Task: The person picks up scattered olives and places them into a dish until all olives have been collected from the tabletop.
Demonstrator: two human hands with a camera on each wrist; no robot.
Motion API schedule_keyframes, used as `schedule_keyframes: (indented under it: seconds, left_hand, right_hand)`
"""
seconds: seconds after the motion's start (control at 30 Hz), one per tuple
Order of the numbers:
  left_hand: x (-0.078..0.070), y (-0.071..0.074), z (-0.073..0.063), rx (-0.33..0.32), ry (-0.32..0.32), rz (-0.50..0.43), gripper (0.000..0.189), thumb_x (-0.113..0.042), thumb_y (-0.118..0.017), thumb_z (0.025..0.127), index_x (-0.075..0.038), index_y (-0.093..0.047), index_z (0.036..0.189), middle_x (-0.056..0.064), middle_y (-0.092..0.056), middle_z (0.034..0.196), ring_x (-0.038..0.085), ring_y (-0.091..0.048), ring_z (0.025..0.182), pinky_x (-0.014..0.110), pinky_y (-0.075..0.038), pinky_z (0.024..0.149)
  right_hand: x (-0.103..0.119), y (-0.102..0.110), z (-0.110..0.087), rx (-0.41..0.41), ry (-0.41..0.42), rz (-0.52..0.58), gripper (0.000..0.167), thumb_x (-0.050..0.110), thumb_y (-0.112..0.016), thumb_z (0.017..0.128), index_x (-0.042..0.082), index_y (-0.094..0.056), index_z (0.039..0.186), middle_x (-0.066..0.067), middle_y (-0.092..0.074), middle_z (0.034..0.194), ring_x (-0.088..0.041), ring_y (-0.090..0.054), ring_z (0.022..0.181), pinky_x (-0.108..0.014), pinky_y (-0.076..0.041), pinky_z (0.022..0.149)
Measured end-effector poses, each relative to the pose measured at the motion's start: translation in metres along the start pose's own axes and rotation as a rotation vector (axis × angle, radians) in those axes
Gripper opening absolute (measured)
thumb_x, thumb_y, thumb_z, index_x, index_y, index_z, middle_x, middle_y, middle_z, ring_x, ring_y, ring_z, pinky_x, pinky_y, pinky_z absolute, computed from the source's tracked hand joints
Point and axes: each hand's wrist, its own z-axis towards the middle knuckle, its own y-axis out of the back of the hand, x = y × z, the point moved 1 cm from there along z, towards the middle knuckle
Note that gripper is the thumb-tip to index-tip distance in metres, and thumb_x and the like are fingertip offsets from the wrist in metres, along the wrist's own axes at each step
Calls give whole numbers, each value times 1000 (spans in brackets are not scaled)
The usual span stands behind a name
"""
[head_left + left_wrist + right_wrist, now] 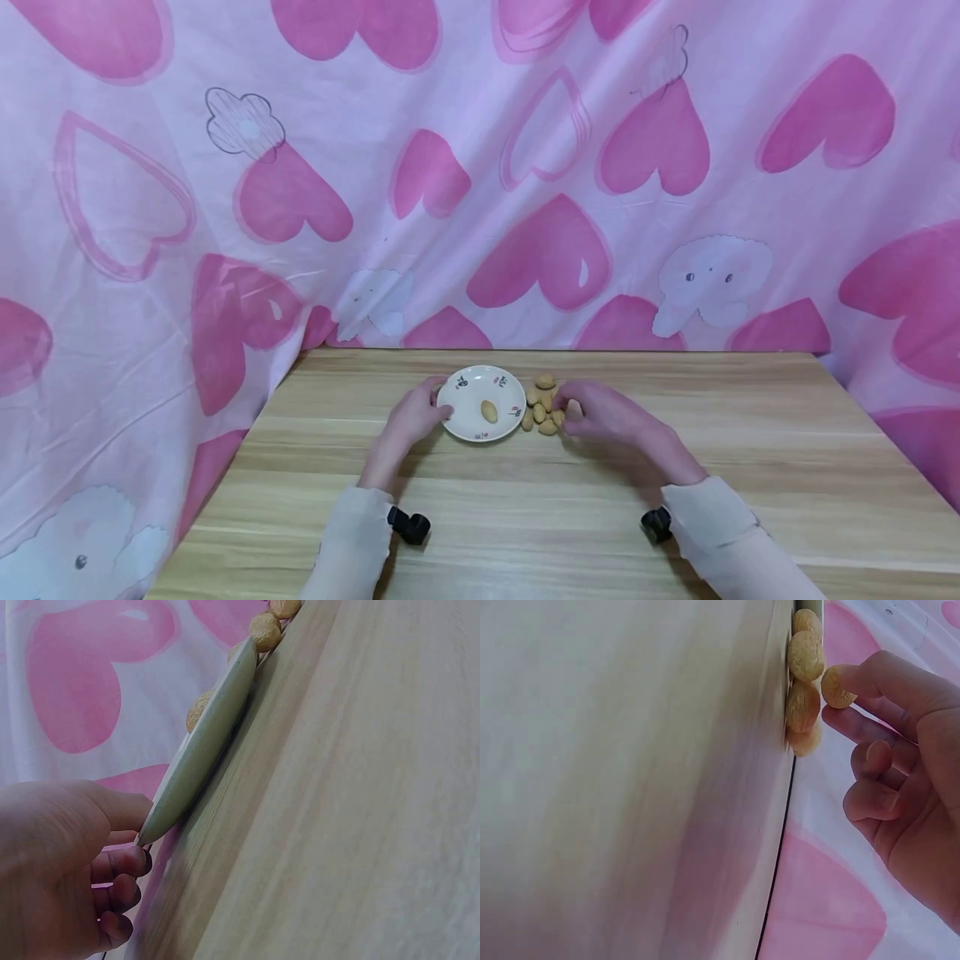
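Observation:
A white plate with small printed designs lies on the table, with one tan, oval nut in its shell on it. My left hand pinches the plate's left rim between thumb and fingers; the left wrist view shows the plate's underside edge-on. Right of the plate sits a small group of similar nuts. Over that group's right side is my right hand. In the right wrist view, its thumb and finger pinch a single nut, just off the other nuts.
The wooden table extends toward me and to both sides. Behind its far edge hangs a pink curtain with hearts. Both wrists carry small black devices near the sleeve cuffs.

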Motion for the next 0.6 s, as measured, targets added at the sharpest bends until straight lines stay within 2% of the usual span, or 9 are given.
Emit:
schedule_keyframes:
  seconds: [0.23, 0.6]
  left_hand:
    - [1, 0, 1, -1, -10, -8, 61, -22, -71, 88, -13, -50, 144, 4, -58, 86, 18, -52, 75, 30, -41, 64]
    - [0, 0, -1, -4, -5, 5, 60, -22, -70, 88, -13, -50, 144, 4, -60, 87, 18, -54, 77, 31, -42, 68]
  right_hand:
    - [8, 1, 12, -25, 49, -14, 24, 16, -75, 84, 15, -70, 108, 5, -66, 100, -17, -60, 87, -28, -50, 76]
    - [22, -2, 32, -40, 95, -2, 22, 13, -74, 86, 15, -71, 108, 4, -67, 100, -22, -62, 90, -29, -49, 76]
